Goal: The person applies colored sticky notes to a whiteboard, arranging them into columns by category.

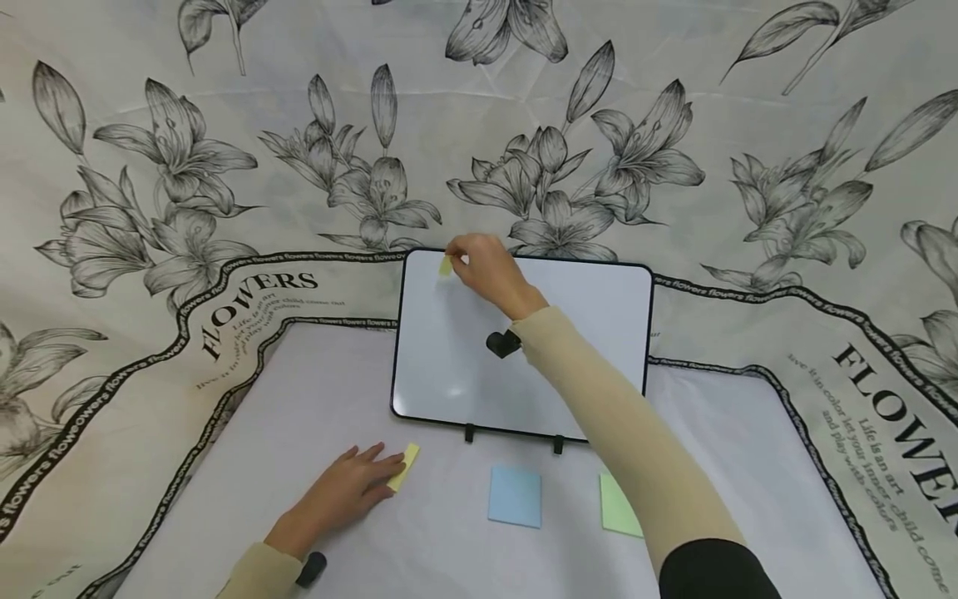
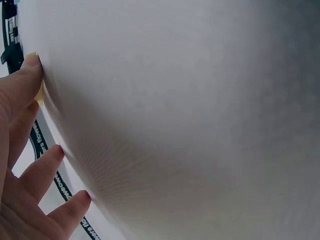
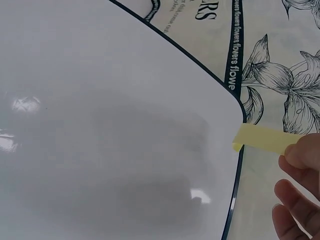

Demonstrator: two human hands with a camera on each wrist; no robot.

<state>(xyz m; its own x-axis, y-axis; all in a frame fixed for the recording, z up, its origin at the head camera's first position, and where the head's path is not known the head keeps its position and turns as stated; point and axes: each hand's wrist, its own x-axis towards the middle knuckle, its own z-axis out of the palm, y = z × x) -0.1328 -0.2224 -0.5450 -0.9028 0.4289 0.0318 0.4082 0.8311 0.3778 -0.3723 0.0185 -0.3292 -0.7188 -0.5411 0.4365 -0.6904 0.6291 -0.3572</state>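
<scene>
1. Nearest the head camera, at 5 o'clock, a beige sleeve [image 1: 621,433] with a black cuff runs up across the lower right of the whiteboard and hides part of it.
2. Under everything lies a tablecloth [image 1: 748,208] printed with grey lilies; its black border band repeats "flowers", and large lettering reads "FLOWERS" at 9 o'clock and again, cut off by the frame edge, at 3 o'clock, with smaller script beneath too fine to read.
3. At the centre a whiteboard [image 1: 449,358] with a dark rim stands tilted on a small stand; its face is blank, with glare spots in the right wrist view.
4. At 12 o'clock on the board, the right hand [image 1: 490,270] pinches a small yellow sticky note [image 3: 262,139] between thumb and fingertips, the note's free end just at the board's rounded top corner.
5. At 7 o'clock, the left hand [image 1: 340,495] lies flat with straight fingers resting on a yellow note pad [image 1: 404,466], holding nothing in a curl.
6. At 6 o'clock a blue note pad [image 1: 515,496] lies flat in front of the stand.
7. Just beside it, toward 5 o'clock, a green note pad [image 1: 617,507] is half covered by the sleeve.
</scene>
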